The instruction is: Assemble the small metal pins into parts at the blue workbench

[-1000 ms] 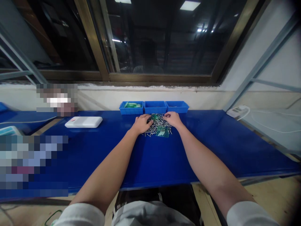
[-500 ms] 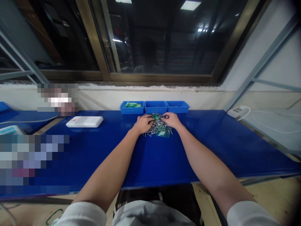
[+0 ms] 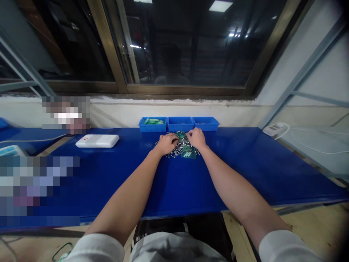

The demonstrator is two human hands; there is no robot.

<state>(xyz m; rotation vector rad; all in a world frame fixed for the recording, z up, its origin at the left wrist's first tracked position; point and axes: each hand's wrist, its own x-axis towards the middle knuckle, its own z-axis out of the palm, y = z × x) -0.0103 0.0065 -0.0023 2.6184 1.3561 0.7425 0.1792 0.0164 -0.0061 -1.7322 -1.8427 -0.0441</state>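
Note:
A pile of loose metal screws [image 3: 177,150] lies on the blue table in front of the trays. My left hand [image 3: 167,144] rests at the pile's left side with curled fingers. On the far right side of the pile, my right hand [image 3: 198,138] has its thumb and fingers drawn together. Between the fingertips is a small green plastic bag [image 3: 181,135]; whether either hand grips it is too small to tell. Another green bag with pale pieces in it [image 3: 188,154] lies flat at the near edge of the pile.
Three blue trays stand against the wall: the left tray [image 3: 153,128] holds green packets, beside a middle tray [image 3: 180,128] and a right tray [image 3: 205,127]. A white box-shaped device [image 3: 97,141] lies left. A power strip [image 3: 276,128] with a cable is at the far right.
My right hand has shifted slightly left and turned more upright, closer to the small green bag. My left hand has stayed almost in place.

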